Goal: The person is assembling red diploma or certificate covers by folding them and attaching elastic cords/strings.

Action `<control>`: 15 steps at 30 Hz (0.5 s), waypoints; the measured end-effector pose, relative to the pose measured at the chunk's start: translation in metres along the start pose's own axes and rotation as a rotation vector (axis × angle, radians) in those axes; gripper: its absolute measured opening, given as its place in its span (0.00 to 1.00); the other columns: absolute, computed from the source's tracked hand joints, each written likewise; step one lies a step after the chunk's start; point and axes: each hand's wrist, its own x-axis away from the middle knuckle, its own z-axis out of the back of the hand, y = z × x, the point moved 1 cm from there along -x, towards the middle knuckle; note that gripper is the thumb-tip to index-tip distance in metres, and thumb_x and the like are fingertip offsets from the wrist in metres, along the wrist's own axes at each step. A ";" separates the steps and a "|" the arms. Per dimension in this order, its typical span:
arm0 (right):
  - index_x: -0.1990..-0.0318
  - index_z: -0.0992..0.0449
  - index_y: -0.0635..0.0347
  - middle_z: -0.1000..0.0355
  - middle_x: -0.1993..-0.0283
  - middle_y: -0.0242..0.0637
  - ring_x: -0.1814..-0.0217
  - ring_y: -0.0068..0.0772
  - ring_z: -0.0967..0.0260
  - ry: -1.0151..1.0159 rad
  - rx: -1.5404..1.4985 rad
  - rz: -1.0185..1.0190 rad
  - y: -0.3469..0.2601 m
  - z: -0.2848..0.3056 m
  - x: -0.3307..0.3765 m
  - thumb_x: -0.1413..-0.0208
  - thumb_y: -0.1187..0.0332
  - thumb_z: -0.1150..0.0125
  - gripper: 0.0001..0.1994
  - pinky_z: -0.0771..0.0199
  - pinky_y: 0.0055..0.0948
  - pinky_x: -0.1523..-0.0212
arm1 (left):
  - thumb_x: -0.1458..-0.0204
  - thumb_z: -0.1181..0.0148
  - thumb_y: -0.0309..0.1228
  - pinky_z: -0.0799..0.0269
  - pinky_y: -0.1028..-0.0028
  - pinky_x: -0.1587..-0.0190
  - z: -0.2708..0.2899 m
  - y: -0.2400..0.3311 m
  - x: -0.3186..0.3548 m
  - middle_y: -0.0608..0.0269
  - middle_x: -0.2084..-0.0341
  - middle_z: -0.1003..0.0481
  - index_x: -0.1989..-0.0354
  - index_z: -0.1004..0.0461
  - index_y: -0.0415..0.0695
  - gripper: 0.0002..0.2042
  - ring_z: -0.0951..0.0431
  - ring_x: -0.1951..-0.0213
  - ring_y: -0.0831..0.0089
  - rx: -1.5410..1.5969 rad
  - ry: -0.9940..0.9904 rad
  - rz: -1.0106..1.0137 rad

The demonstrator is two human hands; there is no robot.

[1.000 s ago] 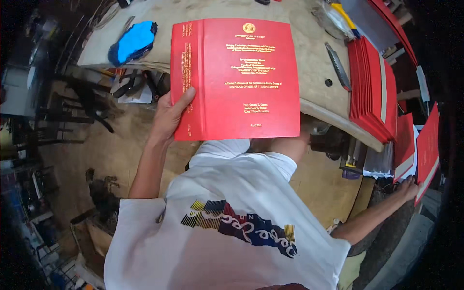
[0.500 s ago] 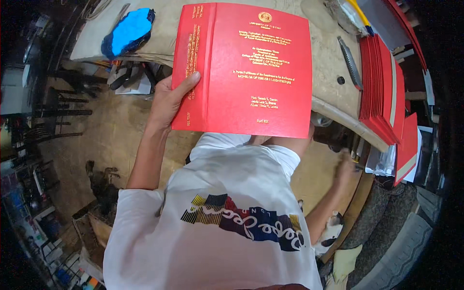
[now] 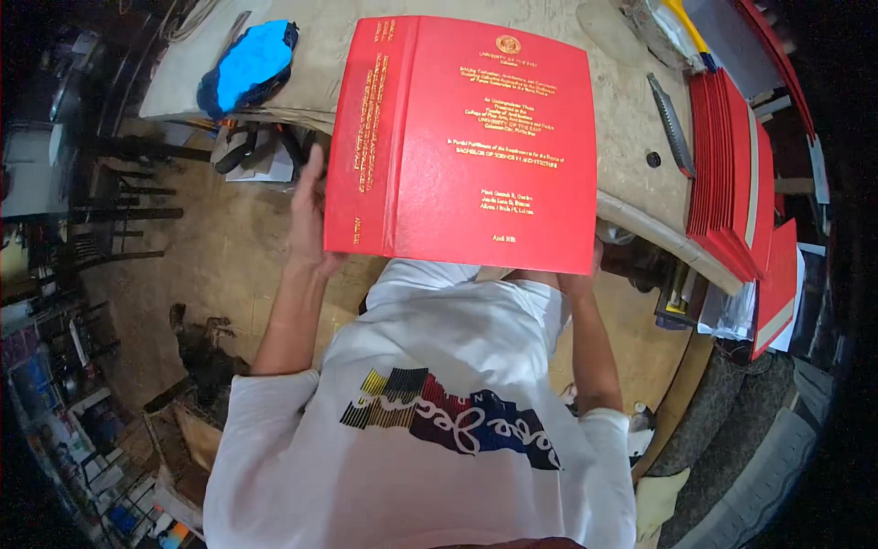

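A red hardbound book cover [image 3: 498,183] with gold lettering and a round gold emblem faces up in front of me, its spine panel on the left. My left hand [image 3: 309,220] holds it by the left edge, thumb pointing up beside the spine and the other fingers mostly hidden behind. At the lower right corner, my right hand [image 3: 578,279] grips the cover from beneath; most of its fingers are out of sight. The cover is raised above my lap and overlaps the front edge of the worktable [image 3: 631,119].
On the table's right lie a stack of red covers [image 3: 718,165], a grey cutter blade [image 3: 672,126], a small black round piece [image 3: 653,159] and a yellow-handled tool [image 3: 688,29]. A bright blue pad on dark cloth [image 3: 251,69] lies at the left. Another red cover [image 3: 777,284] leans at the right edge.
My right hand has come up from the lower right to the cover's right corner. The left thumb has moved off the spine to the edge, and the cover sits slightly lower.
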 end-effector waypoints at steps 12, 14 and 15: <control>0.29 0.37 0.56 0.31 0.32 0.43 0.37 0.43 0.27 0.020 -1.070 -0.683 0.227 -0.093 -0.045 0.30 0.61 0.48 0.24 0.25 0.42 0.41 | 0.37 0.35 0.34 0.21 0.74 0.52 0.124 -0.163 0.018 0.63 0.53 0.17 0.44 0.21 0.45 0.15 0.16 0.55 0.77 -0.850 0.061 0.041; 0.26 0.41 0.55 0.34 0.29 0.42 0.34 0.44 0.29 0.078 -1.360 -0.774 0.264 -0.094 -0.041 0.28 0.61 0.50 0.26 0.26 0.43 0.39 | 0.39 0.34 0.34 0.21 0.73 0.50 0.115 -0.159 0.028 0.63 0.52 0.17 0.43 0.21 0.44 0.17 0.16 0.54 0.78 -0.949 0.006 -0.071; 0.24 0.43 0.54 0.35 0.27 0.42 0.32 0.44 0.30 0.115 -1.507 -0.807 0.269 -0.114 -0.043 0.28 0.62 0.51 0.27 0.26 0.43 0.38 | 0.39 0.33 0.34 0.21 0.72 0.50 0.106 -0.158 0.026 0.63 0.52 0.17 0.43 0.21 0.44 0.17 0.16 0.54 0.78 -0.994 -0.032 -0.134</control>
